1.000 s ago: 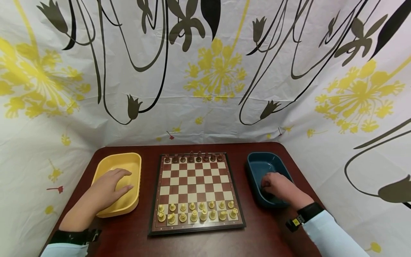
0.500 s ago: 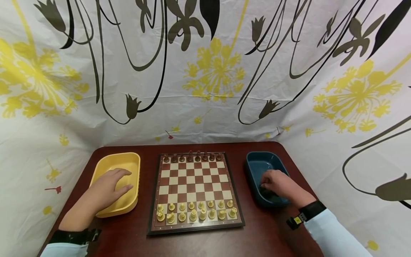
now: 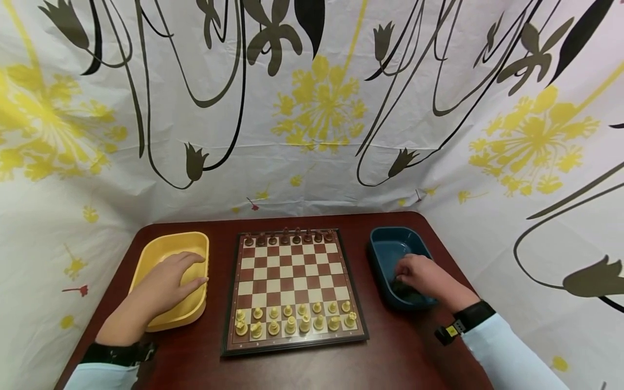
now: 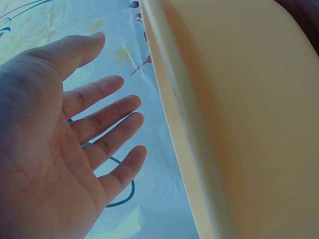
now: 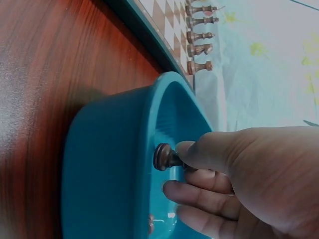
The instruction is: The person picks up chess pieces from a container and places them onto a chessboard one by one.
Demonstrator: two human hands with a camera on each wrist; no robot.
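A chessboard [image 3: 291,287] lies mid-table, with a row of dark pieces [image 3: 287,236] along its far edge and two rows of pale pieces [image 3: 292,318] at the near edge. My left hand [image 3: 168,281] rests open in the yellow tub [image 3: 148,254]; its fingers [image 4: 102,119] are straight beside the tub's wall [image 4: 224,109]. My right hand [image 3: 421,277] is inside the blue tub [image 3: 390,241] and pinches a dark chess piece [image 5: 167,157] between thumb and fingers, just above the tub's rim [image 5: 149,124].
The dark red table [image 3: 219,374] is walled in by a white cloth with yellow flowers and black stems [image 3: 312,108]. Bare wood shows in front of the board and between board and tubs. Dark pieces [image 5: 199,37] also stand beyond the blue tub.
The head view has drifted slightly, shifting everything left. My right hand shifted a little inside the blue tub; my left hand stays in the yellow tub.
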